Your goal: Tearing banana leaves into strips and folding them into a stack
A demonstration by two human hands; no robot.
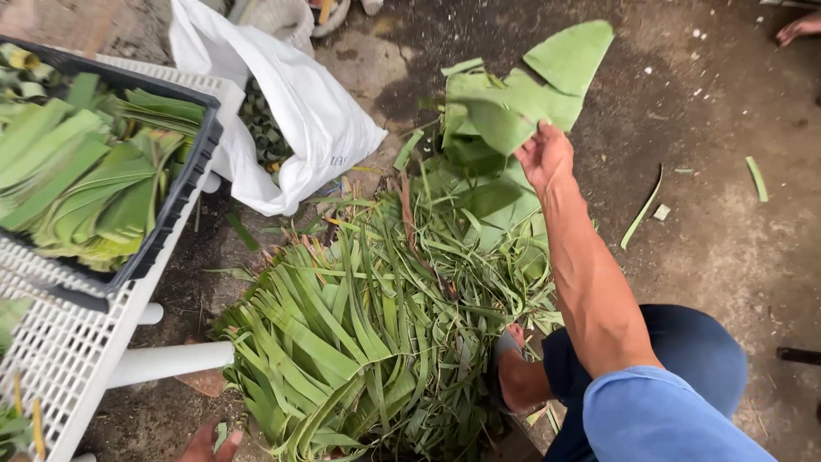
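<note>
Concrete floor; leaf (513, 107) between right-hand fingers (532, 150).

A rough grey-brown concrete floor (727, 231), stained dark in patches and flecked with small white chips, fills the scene under soft daylight. Left of its bare stretch stands a white perforated plastic table (64, 351) with round white legs, its top slanting towards the lower left corner.
</note>
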